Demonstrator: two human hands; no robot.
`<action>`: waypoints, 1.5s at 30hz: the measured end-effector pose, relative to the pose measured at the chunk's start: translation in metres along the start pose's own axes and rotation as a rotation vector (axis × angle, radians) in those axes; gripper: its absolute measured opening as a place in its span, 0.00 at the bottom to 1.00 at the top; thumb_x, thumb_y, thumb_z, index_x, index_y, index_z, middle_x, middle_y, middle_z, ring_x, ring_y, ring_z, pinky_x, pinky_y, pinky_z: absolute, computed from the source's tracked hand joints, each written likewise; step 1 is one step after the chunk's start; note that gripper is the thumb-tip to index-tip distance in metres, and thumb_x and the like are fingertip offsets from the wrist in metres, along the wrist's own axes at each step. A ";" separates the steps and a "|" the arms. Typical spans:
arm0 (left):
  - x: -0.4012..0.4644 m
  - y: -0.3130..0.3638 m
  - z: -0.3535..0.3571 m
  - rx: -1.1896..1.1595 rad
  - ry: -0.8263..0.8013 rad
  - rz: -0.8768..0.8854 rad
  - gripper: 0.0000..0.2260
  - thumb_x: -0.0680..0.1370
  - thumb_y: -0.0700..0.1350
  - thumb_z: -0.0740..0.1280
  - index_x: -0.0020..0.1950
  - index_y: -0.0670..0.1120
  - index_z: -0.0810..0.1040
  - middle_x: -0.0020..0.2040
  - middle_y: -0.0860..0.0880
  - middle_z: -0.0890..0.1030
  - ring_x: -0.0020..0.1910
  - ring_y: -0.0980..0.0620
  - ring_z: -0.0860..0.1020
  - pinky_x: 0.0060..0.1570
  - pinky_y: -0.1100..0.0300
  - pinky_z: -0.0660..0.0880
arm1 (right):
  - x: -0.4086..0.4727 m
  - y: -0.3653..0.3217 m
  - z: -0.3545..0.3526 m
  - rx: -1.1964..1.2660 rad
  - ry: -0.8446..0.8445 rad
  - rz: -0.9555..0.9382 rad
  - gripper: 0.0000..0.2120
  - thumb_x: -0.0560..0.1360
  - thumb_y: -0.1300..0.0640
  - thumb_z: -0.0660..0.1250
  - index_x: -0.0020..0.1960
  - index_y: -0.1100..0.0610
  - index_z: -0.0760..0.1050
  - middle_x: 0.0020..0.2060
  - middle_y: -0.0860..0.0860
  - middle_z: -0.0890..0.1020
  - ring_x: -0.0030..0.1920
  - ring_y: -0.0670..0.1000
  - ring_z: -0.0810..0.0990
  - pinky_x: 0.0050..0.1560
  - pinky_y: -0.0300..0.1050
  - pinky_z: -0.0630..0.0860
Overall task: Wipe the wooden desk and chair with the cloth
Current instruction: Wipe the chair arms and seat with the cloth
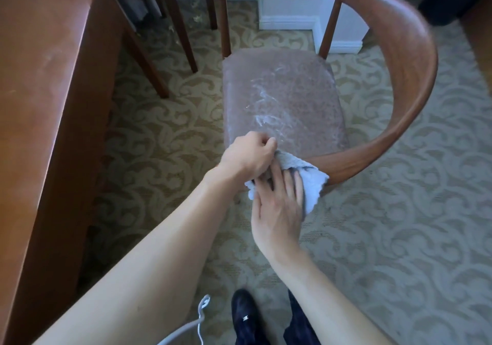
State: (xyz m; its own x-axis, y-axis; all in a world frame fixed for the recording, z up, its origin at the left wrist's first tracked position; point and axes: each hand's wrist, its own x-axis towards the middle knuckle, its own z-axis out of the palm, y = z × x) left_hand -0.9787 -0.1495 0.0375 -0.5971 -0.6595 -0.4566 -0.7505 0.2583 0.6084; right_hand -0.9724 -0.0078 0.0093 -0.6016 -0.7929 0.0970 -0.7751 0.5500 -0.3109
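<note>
The chair (410, 59) has a smooth, reddish-brown wooden frame with a soft satin sheen along its curved backrest. Its seat pad (282, 99) looks like glossy, finely grained leather or vinyl, smeared with whitish streaks. The cloth (311, 185) is pale blue-grey, soft and nubbly, matt like terry. The desk (45, 78) is polished reddish wood, lightly scuffed. The carpet (399, 224) is matt, woven, with a scroll pattern.

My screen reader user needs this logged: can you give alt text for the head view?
Both hands work a grey cloth at the near edge of a wooden chair: the left hand grips it, the right hand lies flat on it. White streaks mark the seat. A desk stands to the left, on patterned carpet.
</note>
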 end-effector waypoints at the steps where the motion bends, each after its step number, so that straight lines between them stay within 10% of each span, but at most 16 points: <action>1: -0.001 -0.007 -0.002 0.048 0.030 0.005 0.17 0.81 0.54 0.58 0.39 0.46 0.76 0.37 0.49 0.81 0.42 0.44 0.78 0.39 0.55 0.72 | 0.001 -0.007 0.001 0.008 -0.007 -0.022 0.20 0.79 0.55 0.56 0.69 0.52 0.75 0.73 0.53 0.73 0.72 0.56 0.71 0.79 0.57 0.58; 13: -0.029 -0.068 -0.026 -0.162 0.202 -0.133 0.13 0.81 0.55 0.63 0.44 0.52 0.84 0.41 0.52 0.85 0.48 0.47 0.83 0.51 0.49 0.80 | 0.019 -0.053 0.018 0.177 -0.061 -0.241 0.26 0.69 0.63 0.64 0.66 0.64 0.78 0.63 0.59 0.81 0.71 0.59 0.73 0.78 0.53 0.61; 21: -0.030 -0.020 0.007 0.073 0.194 0.160 0.12 0.80 0.54 0.62 0.55 0.56 0.85 0.52 0.54 0.85 0.54 0.51 0.80 0.52 0.52 0.78 | 0.015 0.013 0.006 0.219 -0.028 -0.222 0.23 0.77 0.57 0.66 0.70 0.67 0.75 0.67 0.61 0.78 0.73 0.58 0.73 0.79 0.51 0.60; 30: -0.047 -0.017 0.037 0.209 0.234 0.360 0.17 0.86 0.52 0.57 0.72 0.52 0.76 0.68 0.54 0.79 0.70 0.54 0.73 0.79 0.45 0.56 | 0.015 0.091 -0.010 0.206 0.116 -0.144 0.16 0.80 0.53 0.68 0.66 0.54 0.80 0.71 0.52 0.77 0.64 0.57 0.78 0.74 0.61 0.63; 35: -0.057 -0.029 0.031 0.111 0.376 0.292 0.13 0.85 0.47 0.59 0.64 0.49 0.80 0.57 0.54 0.84 0.59 0.55 0.77 0.66 0.80 0.45 | 0.005 0.051 -0.002 0.247 0.150 -0.067 0.17 0.77 0.59 0.68 0.66 0.51 0.81 0.71 0.51 0.77 0.66 0.58 0.77 0.77 0.58 0.61; 41: -0.048 -0.031 0.028 -0.022 0.359 0.170 0.12 0.83 0.51 0.62 0.65 0.52 0.77 0.60 0.56 0.81 0.60 0.53 0.80 0.63 0.52 0.73 | -0.001 0.019 0.014 0.255 0.160 -0.155 0.24 0.68 0.68 0.76 0.63 0.62 0.82 0.63 0.55 0.83 0.61 0.59 0.82 0.70 0.56 0.72; 45: -0.046 -0.031 0.032 0.116 0.345 0.205 0.15 0.84 0.53 0.60 0.66 0.49 0.78 0.60 0.53 0.83 0.60 0.52 0.80 0.53 0.70 0.59 | 0.007 0.048 0.009 0.254 0.226 -0.354 0.10 0.78 0.66 0.71 0.57 0.60 0.85 0.61 0.54 0.84 0.59 0.57 0.83 0.65 0.52 0.77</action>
State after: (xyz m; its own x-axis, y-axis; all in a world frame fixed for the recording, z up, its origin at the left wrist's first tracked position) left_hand -0.9371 -0.1042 0.0193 -0.6223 -0.7789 -0.0773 -0.6647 0.4737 0.5778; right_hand -1.0117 0.0107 -0.0130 -0.3583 -0.8276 0.4321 -0.8850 0.1536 -0.4395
